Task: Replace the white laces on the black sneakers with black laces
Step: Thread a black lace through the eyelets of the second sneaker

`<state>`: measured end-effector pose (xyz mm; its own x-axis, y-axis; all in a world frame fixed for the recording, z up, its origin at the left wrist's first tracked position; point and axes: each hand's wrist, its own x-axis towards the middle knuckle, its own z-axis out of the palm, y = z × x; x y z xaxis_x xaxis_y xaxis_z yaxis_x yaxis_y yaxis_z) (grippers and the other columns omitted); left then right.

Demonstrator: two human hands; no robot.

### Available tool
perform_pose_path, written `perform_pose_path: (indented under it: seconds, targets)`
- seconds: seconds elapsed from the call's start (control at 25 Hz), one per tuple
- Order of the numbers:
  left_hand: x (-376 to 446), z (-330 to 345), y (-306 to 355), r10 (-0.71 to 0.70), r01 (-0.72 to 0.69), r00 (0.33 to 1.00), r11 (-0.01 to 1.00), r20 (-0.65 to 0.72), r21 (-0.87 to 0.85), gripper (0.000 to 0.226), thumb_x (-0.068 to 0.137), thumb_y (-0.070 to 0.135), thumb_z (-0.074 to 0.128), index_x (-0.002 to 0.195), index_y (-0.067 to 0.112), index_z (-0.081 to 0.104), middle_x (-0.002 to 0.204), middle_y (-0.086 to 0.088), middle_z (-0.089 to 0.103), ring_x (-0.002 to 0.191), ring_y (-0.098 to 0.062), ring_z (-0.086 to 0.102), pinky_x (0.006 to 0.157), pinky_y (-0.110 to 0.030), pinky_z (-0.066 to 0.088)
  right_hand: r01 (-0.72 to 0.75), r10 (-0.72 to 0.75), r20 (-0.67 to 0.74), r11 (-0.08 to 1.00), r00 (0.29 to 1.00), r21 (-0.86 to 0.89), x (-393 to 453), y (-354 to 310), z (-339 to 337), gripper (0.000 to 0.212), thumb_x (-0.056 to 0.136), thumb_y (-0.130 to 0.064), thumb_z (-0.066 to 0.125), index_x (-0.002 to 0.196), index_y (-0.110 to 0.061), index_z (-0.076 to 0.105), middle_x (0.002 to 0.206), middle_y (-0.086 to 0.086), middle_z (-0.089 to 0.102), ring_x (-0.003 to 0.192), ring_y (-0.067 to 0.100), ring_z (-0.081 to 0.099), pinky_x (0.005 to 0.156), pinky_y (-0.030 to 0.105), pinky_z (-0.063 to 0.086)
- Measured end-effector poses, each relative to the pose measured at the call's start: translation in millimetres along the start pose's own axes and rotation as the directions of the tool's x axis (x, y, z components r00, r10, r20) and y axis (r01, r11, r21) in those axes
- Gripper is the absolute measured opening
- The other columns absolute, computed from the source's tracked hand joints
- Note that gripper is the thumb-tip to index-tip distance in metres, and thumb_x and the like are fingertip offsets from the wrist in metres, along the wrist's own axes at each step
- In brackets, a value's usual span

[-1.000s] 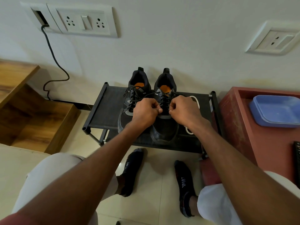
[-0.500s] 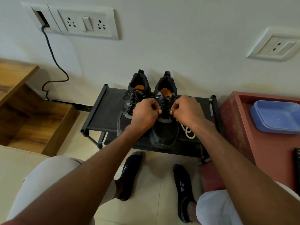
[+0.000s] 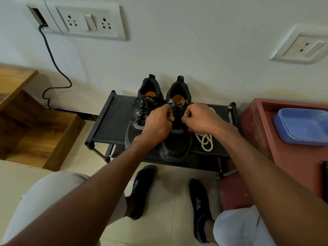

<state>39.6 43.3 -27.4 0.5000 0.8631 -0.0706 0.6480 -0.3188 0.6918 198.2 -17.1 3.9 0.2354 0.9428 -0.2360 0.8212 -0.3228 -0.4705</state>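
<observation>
Two black sneakers are seen side by side on a low black shoe rack (image 3: 110, 121) set against a pale wall. The right sneaker (image 3: 175, 139) is being worked on: the left hand (image 3: 156, 123) and the right hand (image 3: 198, 119) are both closed over its lacing area, knuckles raised, with the ends of a black lace (image 3: 174, 108) pinched between curled fingers and thumbs. Between the two hands, the dark tongue and crossed black lacing are visible; just beyond the fingertips, the orange insole of the shoe can be made out.

Immediately to the outside of the left hand, the left sneaker (image 3: 140, 114) is shown already threaded with black lace, its loose ends spread over the tongue. Just beside the right wrist, a white lace (image 3: 205, 141) lies coiled in loops on the rack, apart from both shoes.

Below the forearms, two feet in dark socks (image 3: 200, 201) are planted on the tiled floor. Well beyond the right hand, a blue plastic lid (image 3: 301, 126) rests on a red cabinet (image 3: 255, 125). Well to the outside of the left hand, a wooden unit (image 3: 35, 132) is seen, with a black cable (image 3: 55, 63) trailing down from a wall socket panel (image 3: 87, 20) above it.
</observation>
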Motion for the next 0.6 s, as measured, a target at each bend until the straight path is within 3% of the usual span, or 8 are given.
perform_pose_path:
  seconds: [0.2,0.32,0.4,0.6]
  targets:
    - [4,-4,-6,-0.025,0.022,0.997,0.998,-0.072,-0.051,0.014,0.100,0.012,0.059,0.095,0.024,0.063,0.085,0.005,0.065,0.081,-0.016,0.063,0.062,-0.034,0.047,-0.026,0.039,-0.091,0.989,0.995,0.144,4,4,1,0.013,0.105,-0.012,0.058,0.099,-0.017,0.068,0.084,0.006,0.075,0.064,0.014,0.076,0.068,0.039,0.066]
    - [3,0,-5,-0.029,0.020,0.994,0.997,-0.109,-0.079,0.011,0.097,0.020,0.070,0.090,0.027,0.065,0.077,0.008,0.064,0.074,-0.010,0.062,0.059,-0.028,0.044,-0.009,0.022,-0.146,0.996,0.989,0.093,4,5,3,0.009,0.096,-0.015,0.075,0.088,-0.018,0.075,0.081,0.001,0.075,0.067,0.014,0.075,0.071,0.038,0.066]
    - [5,2,-4,-0.031,0.018,0.990,0.996,-0.139,-0.090,0.014,0.096,0.021,0.072,0.086,0.028,0.065,0.075,0.007,0.064,0.073,-0.011,0.063,0.060,-0.033,0.049,-0.002,0.014,-0.169,0.997,0.985,0.073,5,5,5,0.008,0.091,-0.021,0.081,0.085,-0.019,0.077,0.080,0.000,0.075,0.070,0.015,0.074,0.073,0.039,0.066]
    - [6,4,4,0.019,-0.017,0.995,1.000,-0.099,0.017,0.017,0.094,0.005,0.058,0.086,0.020,0.056,0.085,0.004,0.062,0.079,-0.018,0.059,0.069,-0.047,0.051,0.025,-0.028,-0.211,1.000,0.977,-0.018,7,3,9,0.004,0.093,-0.023,0.076,0.089,-0.024,0.076,0.080,-0.003,0.072,0.071,0.017,0.071,0.073,0.041,0.064]
